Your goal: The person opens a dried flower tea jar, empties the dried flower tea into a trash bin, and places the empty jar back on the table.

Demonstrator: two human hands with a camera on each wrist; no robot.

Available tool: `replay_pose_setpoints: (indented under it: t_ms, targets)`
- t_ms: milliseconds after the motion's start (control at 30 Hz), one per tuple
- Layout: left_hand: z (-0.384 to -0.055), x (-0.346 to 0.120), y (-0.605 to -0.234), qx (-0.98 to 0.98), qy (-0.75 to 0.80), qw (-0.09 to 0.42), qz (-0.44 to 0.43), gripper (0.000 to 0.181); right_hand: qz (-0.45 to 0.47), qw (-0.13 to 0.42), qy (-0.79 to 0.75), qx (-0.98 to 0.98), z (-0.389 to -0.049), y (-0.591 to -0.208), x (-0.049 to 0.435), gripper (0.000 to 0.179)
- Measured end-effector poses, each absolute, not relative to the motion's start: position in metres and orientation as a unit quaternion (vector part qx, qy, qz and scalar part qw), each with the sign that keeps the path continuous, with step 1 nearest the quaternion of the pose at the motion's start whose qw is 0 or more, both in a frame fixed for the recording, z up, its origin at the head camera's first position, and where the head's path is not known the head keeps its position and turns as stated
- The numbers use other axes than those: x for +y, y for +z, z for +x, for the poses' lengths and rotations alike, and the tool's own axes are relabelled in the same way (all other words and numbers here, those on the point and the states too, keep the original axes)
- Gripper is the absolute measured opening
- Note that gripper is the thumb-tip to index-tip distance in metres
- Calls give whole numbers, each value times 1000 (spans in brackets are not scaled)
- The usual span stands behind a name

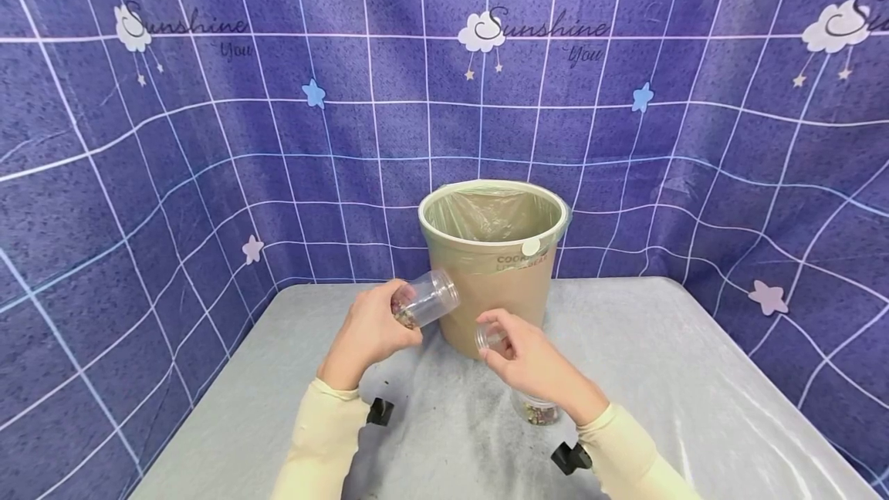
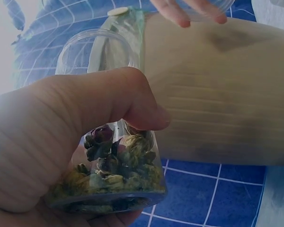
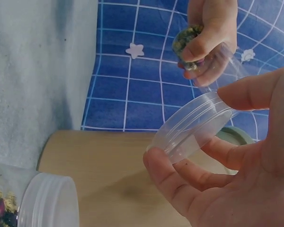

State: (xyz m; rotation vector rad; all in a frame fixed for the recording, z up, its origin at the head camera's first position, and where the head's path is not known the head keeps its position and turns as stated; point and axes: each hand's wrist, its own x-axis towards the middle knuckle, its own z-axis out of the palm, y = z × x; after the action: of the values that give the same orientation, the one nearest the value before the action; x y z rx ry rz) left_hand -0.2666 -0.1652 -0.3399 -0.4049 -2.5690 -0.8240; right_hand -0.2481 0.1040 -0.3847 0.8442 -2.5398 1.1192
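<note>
My left hand grips a clear plastic jar, tilted so that its mouth points right and up towards the bin. Dried flowers, yellowish buds with some dark red ones, lie at the jar's bottom end. Between thumb and fingers my right hand holds a clear round screw lid, apart from the jar and in front of the bin. Beneath that hand a second clear jar with dried flowers stands on the table, partly hidden by the hand; the right wrist view shows its whitish cap.
Behind both hands stands a beige waste bin with a pale rim and a thin plastic liner. The table has a grey cover with a few dark crumbs. A blue checked curtain encloses the back and sides.
</note>
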Motion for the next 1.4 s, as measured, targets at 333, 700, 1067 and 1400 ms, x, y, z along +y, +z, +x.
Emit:
replay_pose_setpoints:
  t_ms: [333,700,1067,1400]
  targets:
    - [-272,-180,-340,-921,-305,205,-126,48,306,136,335,-881,-248,-392,97,43]
    - [-274,-197,-336,-922,-310,207,-106,52,324,144,286,-890,-246,-403,86,46]
    - [-272,-209,-334,-928,-301,204,-85,48,318,94,240,-912,-242,-422,76,53]
    - [-272,-207,-335,-926,-306,203,-88,47,332,70,202,-919,-239,-438,70,55]
